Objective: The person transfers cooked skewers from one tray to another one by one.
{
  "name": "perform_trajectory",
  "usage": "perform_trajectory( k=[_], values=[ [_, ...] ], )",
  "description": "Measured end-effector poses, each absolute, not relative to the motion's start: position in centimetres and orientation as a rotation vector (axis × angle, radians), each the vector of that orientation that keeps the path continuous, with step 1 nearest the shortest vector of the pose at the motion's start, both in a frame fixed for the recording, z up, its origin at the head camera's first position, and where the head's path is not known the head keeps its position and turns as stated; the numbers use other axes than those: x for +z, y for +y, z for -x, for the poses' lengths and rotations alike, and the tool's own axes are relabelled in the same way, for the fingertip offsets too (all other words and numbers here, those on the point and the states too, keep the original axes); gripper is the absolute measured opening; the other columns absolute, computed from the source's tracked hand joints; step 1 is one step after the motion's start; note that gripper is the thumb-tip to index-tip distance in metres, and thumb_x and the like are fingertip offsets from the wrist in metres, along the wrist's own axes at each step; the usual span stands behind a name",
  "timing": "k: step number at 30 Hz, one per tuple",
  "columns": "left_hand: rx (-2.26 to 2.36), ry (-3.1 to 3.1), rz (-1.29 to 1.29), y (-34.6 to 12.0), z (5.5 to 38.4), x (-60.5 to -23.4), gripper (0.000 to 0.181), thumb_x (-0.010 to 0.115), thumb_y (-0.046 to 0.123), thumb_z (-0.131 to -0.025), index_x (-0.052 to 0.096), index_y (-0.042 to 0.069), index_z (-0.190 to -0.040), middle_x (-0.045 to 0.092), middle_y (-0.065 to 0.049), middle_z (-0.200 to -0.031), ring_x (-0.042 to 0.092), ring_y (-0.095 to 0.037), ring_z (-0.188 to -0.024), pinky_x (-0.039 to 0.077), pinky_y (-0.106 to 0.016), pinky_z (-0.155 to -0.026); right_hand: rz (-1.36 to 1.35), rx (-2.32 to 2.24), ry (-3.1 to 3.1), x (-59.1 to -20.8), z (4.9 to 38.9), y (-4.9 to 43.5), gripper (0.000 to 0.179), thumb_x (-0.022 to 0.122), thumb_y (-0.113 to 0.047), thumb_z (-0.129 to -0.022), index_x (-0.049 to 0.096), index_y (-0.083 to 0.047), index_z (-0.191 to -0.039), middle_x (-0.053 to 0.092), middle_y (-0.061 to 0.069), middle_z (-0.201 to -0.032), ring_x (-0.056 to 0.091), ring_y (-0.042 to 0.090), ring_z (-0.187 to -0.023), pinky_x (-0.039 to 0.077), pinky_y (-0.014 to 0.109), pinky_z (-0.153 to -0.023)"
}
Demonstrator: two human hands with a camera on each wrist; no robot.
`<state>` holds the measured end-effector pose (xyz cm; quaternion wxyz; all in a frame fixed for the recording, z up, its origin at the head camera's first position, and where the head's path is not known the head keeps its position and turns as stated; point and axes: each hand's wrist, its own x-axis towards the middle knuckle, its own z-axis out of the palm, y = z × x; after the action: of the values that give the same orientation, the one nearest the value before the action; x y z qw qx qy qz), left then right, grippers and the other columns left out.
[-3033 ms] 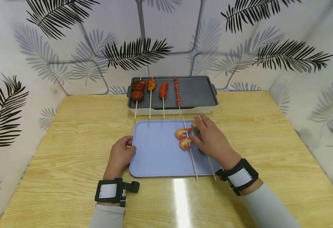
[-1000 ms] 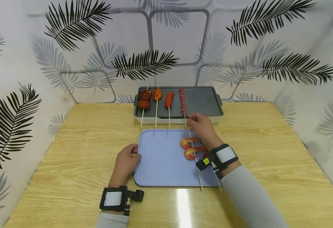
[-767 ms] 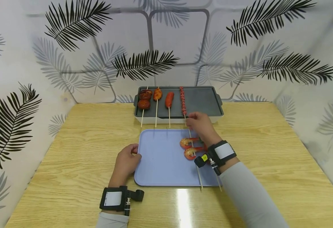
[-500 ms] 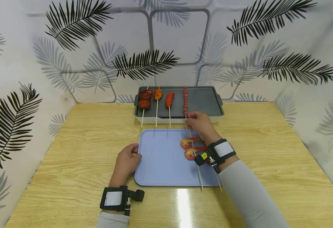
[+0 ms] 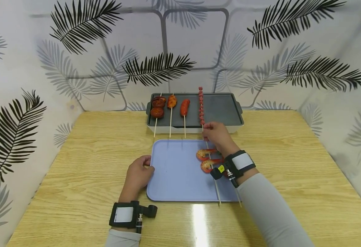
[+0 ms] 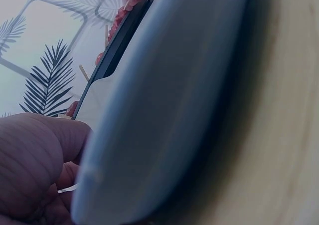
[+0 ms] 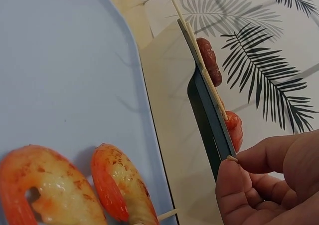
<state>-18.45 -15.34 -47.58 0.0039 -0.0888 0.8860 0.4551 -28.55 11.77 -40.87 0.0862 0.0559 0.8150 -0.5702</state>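
A wood-grain worktop point(image 5: 84, 171) fills the lower frame, with glare at bottom centre; behind it rises a wall point(image 5: 189, 37) printed with black and grey leaves. At upper centre sits a grill pan point(image 5: 220, 106), three skewers point(image 5: 172, 102) on its left half. Over its middle shows the red skewer point(image 5: 201, 106), its tip against the wall; whether it touches the pan I cannot tell. The right hand point(image 5: 219, 135) pinches its stick, that grip closed thumb to finger. At left of centre, the left hand point(image 5: 138, 174) has its grip curled on the rim of a blue tray point(image 5: 180, 171). Prawns point(image 5: 206, 166) lie on the tray's right side (another skewer point(image 5: 240, 204) there is mostly hidden beneath the right wrist). Both sleeves point(image 5: 276, 209) are cut off below.
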Motion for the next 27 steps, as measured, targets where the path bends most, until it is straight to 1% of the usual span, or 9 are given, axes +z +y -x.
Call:
perform_trajectory(
  k=[10, 16, 19, 21, 24, 27],
  values=[
    [1.419, 2.771, 0.291, -15.1, 18.5, -47.4, 0.044, 0.061, 0.005, -0.087, 0.061, -0.001, -0.13, 0.064, -0.013, -0.109, 0.058, -0.02, -0.077, 0.047, -0.029, -0.063, -0.148, -1.654, 2.458, -41.0, 28.6, 11.9, 0.029, 0.056, -0.004, -0.095, 0.056, 0.005, -0.123, 0.056, 0.016, -0.102, 0.057, 0.024, -0.085, 0.051, 0.046, -0.086],
    [1.413, 2.752, 0.32, -15.2, 18.4, -47.5, 0.043, 0.061, 0.006, -0.087, 0.061, 0.0, -0.13, 0.064, -0.013, -0.108, 0.059, -0.021, -0.082, 0.049, -0.033, -0.069, -0.141, -1.648, 2.465, -41.3, 28.3, 11.7, 0.026, 0.057, -0.004, -0.096, 0.056, 0.003, -0.121, 0.055, 0.016, -0.102, 0.057, 0.025, -0.084, 0.052, 0.045, -0.085],
    [1.401, 2.764, 0.306, -15.2, 18.5, -47.6, 0.044, 0.06, 0.005, -0.087, 0.06, -0.001, -0.13, 0.064, -0.014, -0.109, 0.059, -0.021, -0.082, 0.049, -0.032, -0.069, -0.131, -1.647, 2.481, -41.3, 28.1, 11.8, 0.023, 0.057, -0.005, -0.096, 0.056, 0.001, -0.118, 0.055, 0.016, -0.1, 0.057, 0.025, -0.083, 0.052, 0.046, -0.083],
    [1.396, 2.771, 0.293, -15.3, 18.5, -47.7, 0.044, 0.06, 0.004, -0.087, 0.06, -0.002, -0.13, 0.064, -0.014, -0.109, 0.058, -0.02, -0.081, 0.049, -0.031, -0.068, -0.112, -1.648, 2.5, -41.3, 27.9, 11.8, 0.023, 0.057, -0.006, -0.096, 0.056, 0.001, -0.117, 0.055, 0.016, -0.098, 0.057, 0.025, -0.081, 0.053, 0.046, -0.08],
    [1.395, 2.773, 0.289, -15.3, 18.5, -47.6, 0.044, 0.06, 0.005, -0.087, 0.06, -0.002, -0.131, 0.064, -0.014, -0.11, 0.059, -0.02, -0.081, 0.049, -0.031, -0.068, -0.072, -1.631, 2.552, -41.4, 27.5, 12.0, 0.022, 0.057, -0.008, -0.096, 0.057, 0.002, -0.115, 0.055, 0.015, -0.095, 0.056, 0.025, -0.079, 0.051, 0.039, -0.072],
    [1.396, 2.775, 0.285, -15.2, 18.5, -47.6, 0.044, 0.06, 0.004, -0.087, 0.06, -0.002, -0.131, 0.064, -0.014, -0.11, 0.059, -0.021, -0.082, 0.049, -0.033, -0.07, -0.031, -1.616, 2.609, -41.4, 27.1, 12.3, 0.022, 0.056, -0.009, -0.096, 0.058, 0.003, -0.114, 0.056, 0.014, -0.093, 0.054, 0.024, -0.077, 0.047, 0.033, -0.065]
  ],
)
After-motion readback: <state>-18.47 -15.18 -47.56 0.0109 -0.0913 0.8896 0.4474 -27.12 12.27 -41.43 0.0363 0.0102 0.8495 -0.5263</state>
